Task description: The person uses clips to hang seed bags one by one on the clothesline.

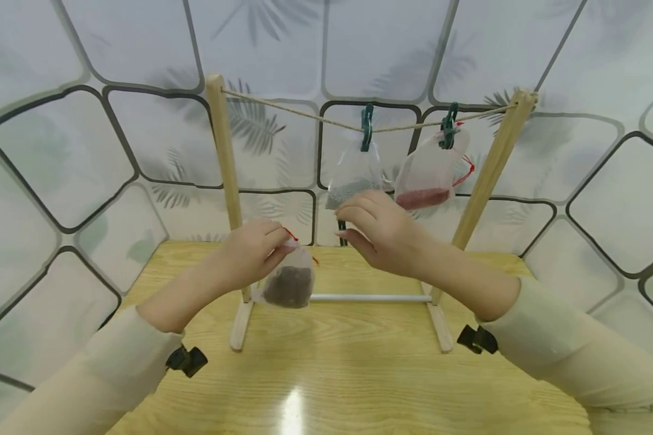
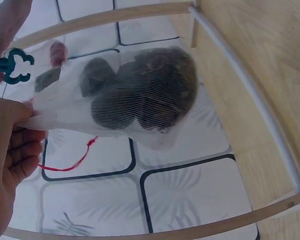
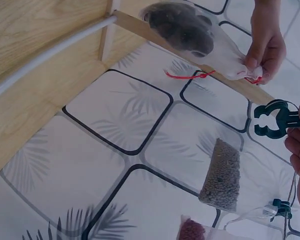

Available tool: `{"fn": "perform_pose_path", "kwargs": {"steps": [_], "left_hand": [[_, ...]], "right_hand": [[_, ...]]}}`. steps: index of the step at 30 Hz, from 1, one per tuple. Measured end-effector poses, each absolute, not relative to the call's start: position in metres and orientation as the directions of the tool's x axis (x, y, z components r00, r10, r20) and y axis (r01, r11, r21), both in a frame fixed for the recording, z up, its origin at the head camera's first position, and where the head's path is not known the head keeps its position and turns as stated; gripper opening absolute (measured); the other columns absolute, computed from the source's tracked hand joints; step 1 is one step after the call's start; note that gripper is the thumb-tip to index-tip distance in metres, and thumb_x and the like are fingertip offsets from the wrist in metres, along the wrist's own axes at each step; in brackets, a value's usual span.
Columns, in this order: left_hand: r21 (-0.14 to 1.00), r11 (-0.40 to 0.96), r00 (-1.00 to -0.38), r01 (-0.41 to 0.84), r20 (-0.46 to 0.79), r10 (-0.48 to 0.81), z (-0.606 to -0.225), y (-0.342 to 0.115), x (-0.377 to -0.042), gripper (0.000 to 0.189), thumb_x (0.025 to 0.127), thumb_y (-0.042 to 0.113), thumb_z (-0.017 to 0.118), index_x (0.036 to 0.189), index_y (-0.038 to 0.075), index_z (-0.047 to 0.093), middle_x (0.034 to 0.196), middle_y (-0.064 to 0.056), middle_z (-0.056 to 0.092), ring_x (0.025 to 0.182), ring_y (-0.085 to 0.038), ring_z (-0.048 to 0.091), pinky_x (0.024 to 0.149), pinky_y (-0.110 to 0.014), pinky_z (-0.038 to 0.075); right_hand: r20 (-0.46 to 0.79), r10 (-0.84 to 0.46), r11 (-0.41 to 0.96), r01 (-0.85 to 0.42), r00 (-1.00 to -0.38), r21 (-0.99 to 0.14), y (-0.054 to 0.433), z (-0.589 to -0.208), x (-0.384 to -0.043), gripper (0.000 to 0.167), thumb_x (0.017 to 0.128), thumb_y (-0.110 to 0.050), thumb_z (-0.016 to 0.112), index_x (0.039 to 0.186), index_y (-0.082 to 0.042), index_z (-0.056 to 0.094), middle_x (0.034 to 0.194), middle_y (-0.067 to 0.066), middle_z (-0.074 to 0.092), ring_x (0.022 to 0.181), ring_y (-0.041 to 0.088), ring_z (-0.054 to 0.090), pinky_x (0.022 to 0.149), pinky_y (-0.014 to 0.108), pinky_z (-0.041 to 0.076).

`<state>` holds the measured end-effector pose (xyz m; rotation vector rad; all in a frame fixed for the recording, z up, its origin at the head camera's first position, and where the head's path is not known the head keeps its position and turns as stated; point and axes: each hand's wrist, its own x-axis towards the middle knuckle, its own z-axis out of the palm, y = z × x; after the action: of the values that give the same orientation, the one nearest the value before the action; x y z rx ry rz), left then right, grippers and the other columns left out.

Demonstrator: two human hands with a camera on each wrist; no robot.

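Note:
My left hand pinches the gathered neck of a white mesh drawstring bag with dark, rounded pieces in its bottom. A red cord dangles from the bag's neck. In the right wrist view a dark green clip is pinched by its handles in my right hand, its jaws pointing toward the bag's side. Clip and bag are apart, both below the twine. From the twine hang a clear bag of grey granules, just behind my right hand, and a mesh bag with red contents.
Two wooden posts, left and right, carry the sagging twine. A pale rod joins their feet on the wooden table. Green clips hold the hanging bags. Patterned cloth stands behind.

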<state>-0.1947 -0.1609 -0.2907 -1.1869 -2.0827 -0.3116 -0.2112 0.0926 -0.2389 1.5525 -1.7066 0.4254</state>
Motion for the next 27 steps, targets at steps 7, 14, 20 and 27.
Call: {"fn": "perform_pose_path", "kwargs": {"steps": [7, 14, 20, 27], "left_hand": [[-0.113, 0.561, -0.272, 0.82, 0.785, 0.556, -0.272, -0.16, -0.207, 0.013, 0.08, 0.002, 0.072, 0.081, -0.001, 0.059, 0.073, -0.01, 0.059, 0.066, -0.024, 0.055, 0.06, -0.035, 0.047], [-0.044, 0.644, -0.362, 0.764, 0.797, 0.484, -0.252, -0.157, -0.215, 0.011, 0.086, 0.004, 0.067, 0.082, -0.003, 0.059, 0.074, -0.012, 0.057, 0.067, -0.027, 0.052, 0.06, -0.036, 0.044], [0.049, 0.692, -0.466, 0.721, 0.773, 0.431, -0.236, -0.152, -0.224, 0.013, 0.091, 0.007, 0.061, 0.087, -0.005, 0.058, 0.081, -0.016, 0.058, 0.075, -0.032, 0.054, 0.069, -0.041, 0.045], [0.082, 0.734, -0.497, 0.674, 0.786, 0.368, -0.223, -0.148, -0.236, 0.018, 0.093, 0.01, 0.059, 0.082, -0.005, 0.055, 0.076, -0.017, 0.055, 0.073, -0.032, 0.05, 0.069, -0.041, 0.042]], "right_hand": [[0.775, -0.631, 0.211, -0.955, 0.031, 0.21, 0.084, -0.211, -0.215, 0.022, 0.094, -0.016, 0.059, 0.1, 0.005, 0.059, 0.094, 0.017, 0.063, 0.087, 0.03, 0.06, 0.077, 0.041, 0.05], [0.835, -0.551, 0.231, -0.962, -0.006, 0.145, 0.071, -0.182, -0.223, 0.02, 0.08, 0.0, 0.072, 0.097, 0.006, 0.062, 0.092, 0.017, 0.066, 0.082, 0.026, 0.061, 0.071, 0.037, 0.05], [0.875, -0.482, 0.279, -0.954, -0.043, 0.107, 0.062, -0.157, -0.235, 0.015, 0.085, -0.005, 0.069, 0.094, 0.006, 0.064, 0.087, 0.017, 0.067, 0.066, 0.02, 0.056, 0.061, 0.029, 0.042], [0.873, -0.426, 0.373, -0.925, -0.237, -0.069, 0.055, -0.136, -0.244, 0.019, 0.09, -0.014, 0.065, 0.097, 0.003, 0.067, 0.09, 0.012, 0.07, 0.078, 0.018, 0.062, 0.064, 0.023, 0.036]]}}
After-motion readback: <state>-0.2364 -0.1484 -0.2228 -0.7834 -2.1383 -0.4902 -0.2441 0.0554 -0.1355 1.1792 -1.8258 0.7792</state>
